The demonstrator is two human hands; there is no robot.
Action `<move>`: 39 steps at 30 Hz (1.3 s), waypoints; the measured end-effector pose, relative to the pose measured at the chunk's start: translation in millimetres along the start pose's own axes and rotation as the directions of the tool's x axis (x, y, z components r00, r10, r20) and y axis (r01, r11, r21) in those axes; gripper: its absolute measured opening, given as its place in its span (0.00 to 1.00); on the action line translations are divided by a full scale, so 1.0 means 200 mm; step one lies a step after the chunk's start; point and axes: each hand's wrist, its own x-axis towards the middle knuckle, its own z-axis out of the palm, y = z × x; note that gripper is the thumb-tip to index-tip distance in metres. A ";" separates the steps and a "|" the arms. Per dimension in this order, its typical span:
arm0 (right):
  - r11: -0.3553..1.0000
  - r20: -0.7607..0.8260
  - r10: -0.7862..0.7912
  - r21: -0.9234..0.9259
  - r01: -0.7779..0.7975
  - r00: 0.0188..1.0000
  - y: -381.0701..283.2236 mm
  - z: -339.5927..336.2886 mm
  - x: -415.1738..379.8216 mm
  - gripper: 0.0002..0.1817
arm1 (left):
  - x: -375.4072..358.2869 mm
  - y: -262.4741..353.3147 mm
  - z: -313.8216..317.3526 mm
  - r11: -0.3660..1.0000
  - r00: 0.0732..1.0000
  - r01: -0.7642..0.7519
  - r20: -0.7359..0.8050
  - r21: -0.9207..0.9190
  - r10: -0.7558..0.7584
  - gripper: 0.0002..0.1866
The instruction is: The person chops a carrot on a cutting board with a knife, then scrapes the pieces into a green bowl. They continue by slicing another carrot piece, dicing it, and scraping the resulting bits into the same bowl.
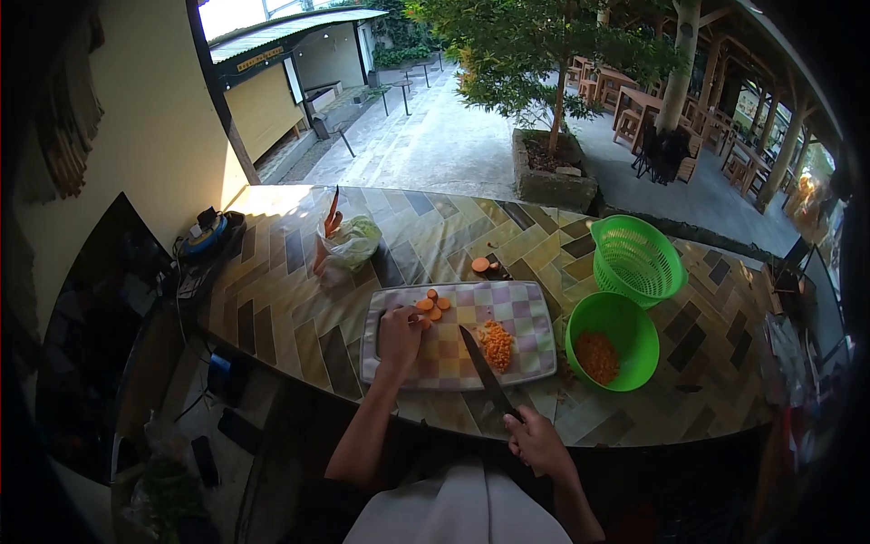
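Observation:
My right hand [538,444] is closed around the handle of a kitchen knife [489,376]. The dark blade points up and to the left across a checkered cutting board [530,313]. Just right of the blade is a pile of finely diced carrot [496,345]. At the board's left side, my left hand [399,340] has its fingers bent, with a carrot slice [426,324] at the fingertips. More round carrot slices [434,305] lie right beside that hand. The back of the hand hides part of the grip.
Right of the board stands a green bowl [645,334] with diced carrot inside, and behind it a green colander [675,272]. A plastic bag [349,247] with carrots sits at back left. A carrot end [480,265] lies beyond the board on the patterned table [299,308].

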 end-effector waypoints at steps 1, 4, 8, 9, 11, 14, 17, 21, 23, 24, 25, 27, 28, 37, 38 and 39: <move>0.997 -0.004 -0.011 -0.076 0.010 1.000 0.00 0.01 0.00 0.18 | 0.00 0.01 -0.01 1.000 1.000 -0.015 0.012 0.016 0.015 0.10; 0.899 -0.109 -0.205 -0.414 0.143 0.973 0.05 0.06 0.04 0.18 | 0.00 0.02 -0.02 0.997 0.998 -0.038 0.056 0.061 0.035 0.09; 0.825 -0.242 -0.218 -0.563 0.046 0.945 -0.04 0.07 0.03 0.18 | 0.00 -0.01 0.01 0.997 0.997 -0.034 0.072 0.065 0.029 0.10; 0.824 -0.266 -0.201 -0.566 0.016 0.943 -0.07 0.07 0.04 0.18 | 0.00 0.00 0.00 0.989 0.995 -0.095 0.043 0.110 0.091 0.10; 0.832 -0.278 -0.196 -0.555 0.010 0.940 -0.08 0.06 0.04 0.18 | -0.01 0.02 -0.01 0.957 0.976 -0.211 -0.008 0.201 0.217 0.11; 0.858 -0.226 -0.223 -0.508 0.080 0.948 -0.08 0.06 0.06 0.18 | -0.02 0.03 -0.01 0.919 0.942 -0.292 -0.086 0.265 0.324 0.10; 0.866 -0.203 -0.224 -0.490 0.100 0.953 -0.06 0.09 0.10 0.18 | -0.03 0.06 0.00 0.993 0.994 -0.101 0.026 -0.057 0.102 0.09; 0.844 -0.292 -0.234 -0.534 0.045 0.927 -0.06 0.09 0.15 0.18 | -0.11 0.15 0.01 0.941 0.967 0.125 0.251 -0.315 -0.045 0.08; 0.861 -0.301 -0.233 -0.507 0.052 0.925 -0.06 0.06 0.15 0.18 | -0.15 0.18 0.02 0.923 0.936 0.176 0.349 -0.343 -0.049 0.07; 0.879 -0.289 -0.237 -0.471 0.077 0.927 -0.06 0.04 0.14 0.18 | -0.18 0.19 0.03 0.944 0.946 0.124 0.323 -0.306 -0.019 0.07; 0.894 -0.276 -0.243 -0.436 0.104 0.930 -0.07 0.04 0.13 0.18 | -0.20 0.20 0.04 0.961 0.955 0.071 0.296 -0.267 0.011 0.07; 0.906 -0.271 -0.253 -0.404 0.129 0.929 -0.06 0.05 0.12 0.19 | -0.24 0.22 0.05 0.973 0.968 -0.002 0.243 -0.230 0.059 0.07; 0.911 -0.272 -0.258 -0.388 0.140 0.927 -0.06 0.06 0.11 0.19 | -0.25 0.23 0.05 0.972 0.973 -0.025 0.219 -0.233 0.077 0.08; 0.860 -0.260 -0.258 -0.500 0.098 0.931 -0.01 0.16 0.10 0.17 | -0.30 0.19 0.10 0.963 0.959 -0.136 0.214 -0.232 0.186 0.12; 0.855 -0.257 -0.259 -0.509 0.098 0.931 -0.02 0.17 0.11 0.17 | -0.30 0.19 0.10 0.962 0.960 -0.145 0.202 -0.232 0.193 0.12; 0.850 -0.254 -0.261 -0.518 0.097 0.931 -0.02 0.18 0.11 0.17 | -0.30 0.19 0.10 0.963 0.962 -0.134 0.203 -0.234 0.183 0.11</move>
